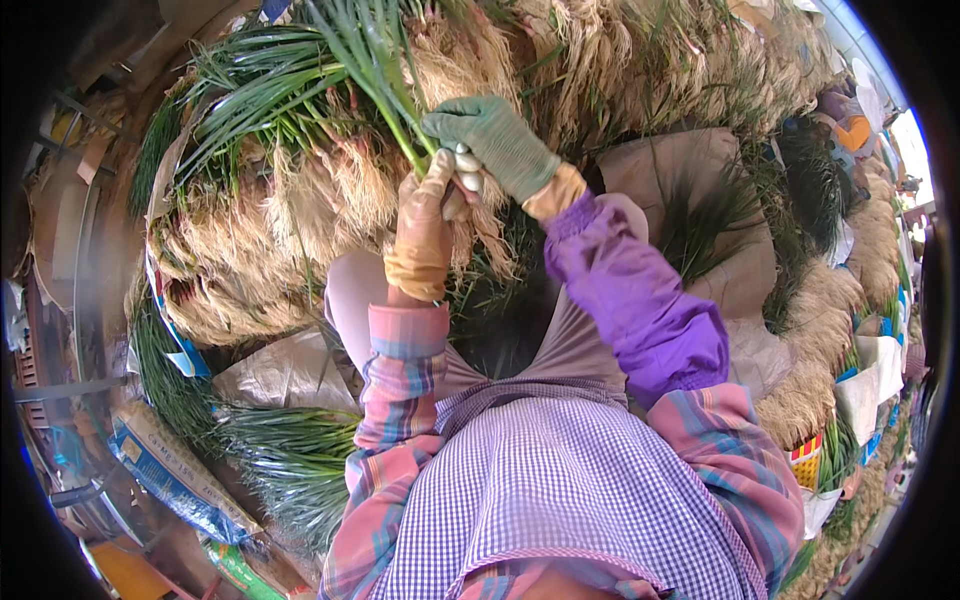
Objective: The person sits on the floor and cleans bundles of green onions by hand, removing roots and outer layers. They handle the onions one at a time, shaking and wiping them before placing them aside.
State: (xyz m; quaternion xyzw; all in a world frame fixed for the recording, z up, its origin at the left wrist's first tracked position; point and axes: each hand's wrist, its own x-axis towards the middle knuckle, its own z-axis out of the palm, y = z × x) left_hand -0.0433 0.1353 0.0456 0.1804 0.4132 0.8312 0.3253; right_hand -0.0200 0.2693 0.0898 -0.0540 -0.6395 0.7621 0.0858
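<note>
My left hand (425, 225), in a thin yellowish glove, is closed around the base of a small bunch of green onions (409, 142). The green leaves point up and away, and pale roots (495, 240) hang below the hands. My right hand (495, 142) wears a grey-green knit glove over a yellowish one. Its thumb and fingers are pinched at the stems, just above the left hand. Pale rounded shapes show between the hands; whether they are bulbs or glove fingertips I cannot tell. Beyond lies a heap of green onions (337, 172) with long dry roots.
More rooted onions (622, 67) line the far side. A brown sheet (682, 172) with loose leaves lies at right, beside further root bundles (810, 337). Cut greens (292, 457) and a printed blue-white sack (180, 480) sit at left. Another person (847, 120) is at far right.
</note>
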